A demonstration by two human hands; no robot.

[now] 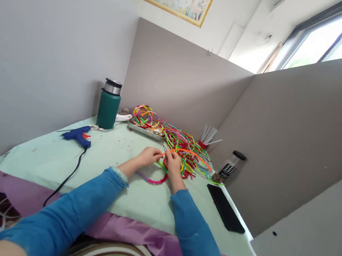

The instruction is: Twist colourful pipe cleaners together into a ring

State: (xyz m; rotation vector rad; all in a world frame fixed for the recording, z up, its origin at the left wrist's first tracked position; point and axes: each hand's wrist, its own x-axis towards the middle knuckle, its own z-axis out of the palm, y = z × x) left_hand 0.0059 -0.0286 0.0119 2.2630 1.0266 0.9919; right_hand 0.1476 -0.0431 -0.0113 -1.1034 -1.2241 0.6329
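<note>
Both hands meet over the middle of the table, pinching one orange pipe cleaner. My left hand is closed on its near end, fingertips pressed together. Right beside it, my right hand grips the same pipe cleaner, whose long free part arcs off to the right. Under the hands lies a ring of joined pipe cleaners in purple, pink, red and green, partly hidden by the right hand. Just beyond, a heap of loose pipe cleaners in many colours spreads over the table.
A blue glue gun with a black cord lies left. Behind it stands a green bottle. At the back is a metal tray; white sticks stand in a red holder. A black-lidded jar and black phone-like slab are right.
</note>
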